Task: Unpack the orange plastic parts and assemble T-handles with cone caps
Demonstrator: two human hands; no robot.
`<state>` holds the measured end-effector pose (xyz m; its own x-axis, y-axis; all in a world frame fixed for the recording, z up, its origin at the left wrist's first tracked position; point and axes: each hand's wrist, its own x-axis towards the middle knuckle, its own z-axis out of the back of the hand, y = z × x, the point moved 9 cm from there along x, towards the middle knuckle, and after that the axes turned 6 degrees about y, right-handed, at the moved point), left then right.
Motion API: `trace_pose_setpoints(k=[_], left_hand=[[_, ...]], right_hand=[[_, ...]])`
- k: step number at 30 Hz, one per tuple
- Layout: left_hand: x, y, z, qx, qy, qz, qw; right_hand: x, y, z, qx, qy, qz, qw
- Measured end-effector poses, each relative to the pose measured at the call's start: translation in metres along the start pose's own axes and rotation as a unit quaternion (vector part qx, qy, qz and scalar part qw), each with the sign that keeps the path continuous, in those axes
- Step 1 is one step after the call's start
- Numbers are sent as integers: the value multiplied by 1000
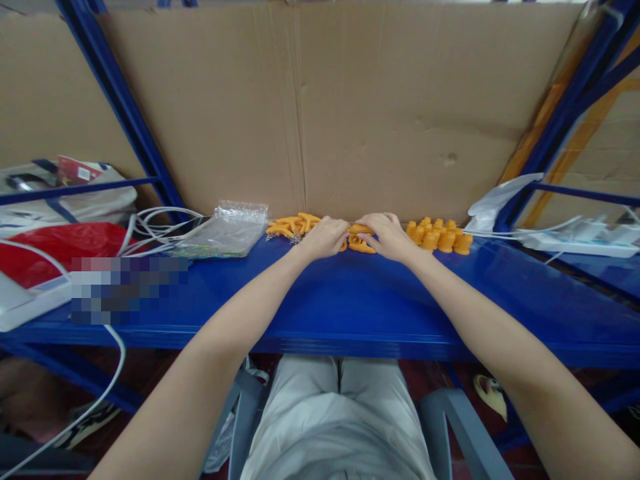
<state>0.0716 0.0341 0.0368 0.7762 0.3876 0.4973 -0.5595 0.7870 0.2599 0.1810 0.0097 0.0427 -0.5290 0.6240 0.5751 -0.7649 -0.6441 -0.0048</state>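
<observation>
Both my hands are at the back of the blue table (370,300), close together. My left hand (326,238) is curled, its fingertips at the left end of an orange plastic piece (359,229). From the other side, the closed fingers of my right hand (384,233) grip the same piece. Its exact shape is partly hidden by my fingers. Just below it lie orange loop-shaped pieces (361,247). Left of my left hand is a pile of orange pieces with small metal chains (284,227). Several orange cup-shaped pieces (447,240) stand upright to the right of my right hand.
Clear plastic bags (227,230) lie left of the orange pile, beside white cables (150,220) and a red bag (65,243). A power strip (580,243) is at the far right. Cardboard (375,107) and blue posts (120,100) border the table's back.
</observation>
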Motion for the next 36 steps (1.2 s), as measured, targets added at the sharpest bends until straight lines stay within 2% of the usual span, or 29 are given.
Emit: trace_pose_setpoints(k=[14, 28, 36], left_hand=[[4, -15, -4, 9, 26, -19, 999], [6, -11, -4, -10, 40, 13, 999], [6, -11, -2, -25, 32, 13, 999]], right_hand=[[2, 6, -9, -51, 30, 3, 998], [2, 18, -4, -138, 35, 10, 990], [2, 18, -4, -143, 39, 12, 989]])
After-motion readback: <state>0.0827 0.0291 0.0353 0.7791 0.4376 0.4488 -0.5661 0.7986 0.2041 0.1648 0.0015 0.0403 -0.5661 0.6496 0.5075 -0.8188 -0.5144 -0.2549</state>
